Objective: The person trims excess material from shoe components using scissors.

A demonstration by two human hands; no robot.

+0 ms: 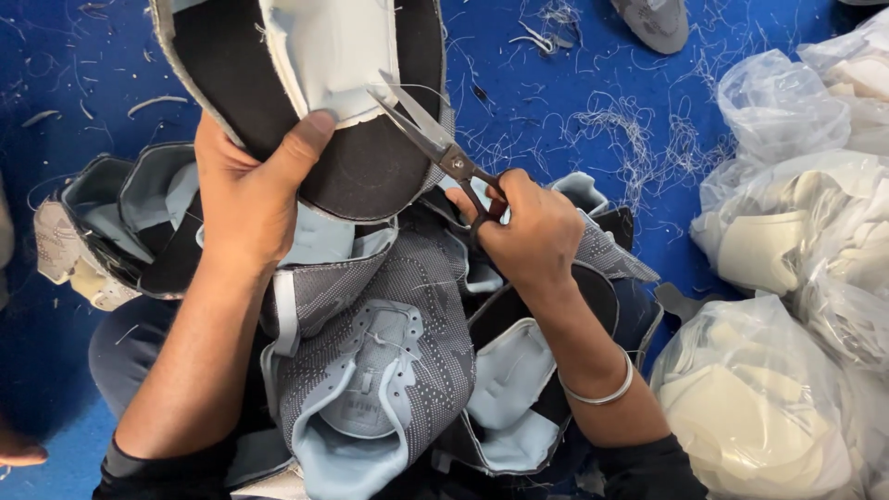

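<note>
While the left hand (pixel 248 190) grips a shoe upper (pixel 315 93), the right hand (pixel 530 231) holds open scissors (pixel 435 143)

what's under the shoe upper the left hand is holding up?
Under the held shoe upper: a lap pile of grey and pale-blue uppers and blue floor strewn with thread clippings. The pile's top edge is covered.

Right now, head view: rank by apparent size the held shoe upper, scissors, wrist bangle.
1. Shoe upper, held by the left hand; clearly largest, partly out of frame.
2. Scissors in the right hand.
3. Bangle, smallest, though it sits nearer the camera.
</note>
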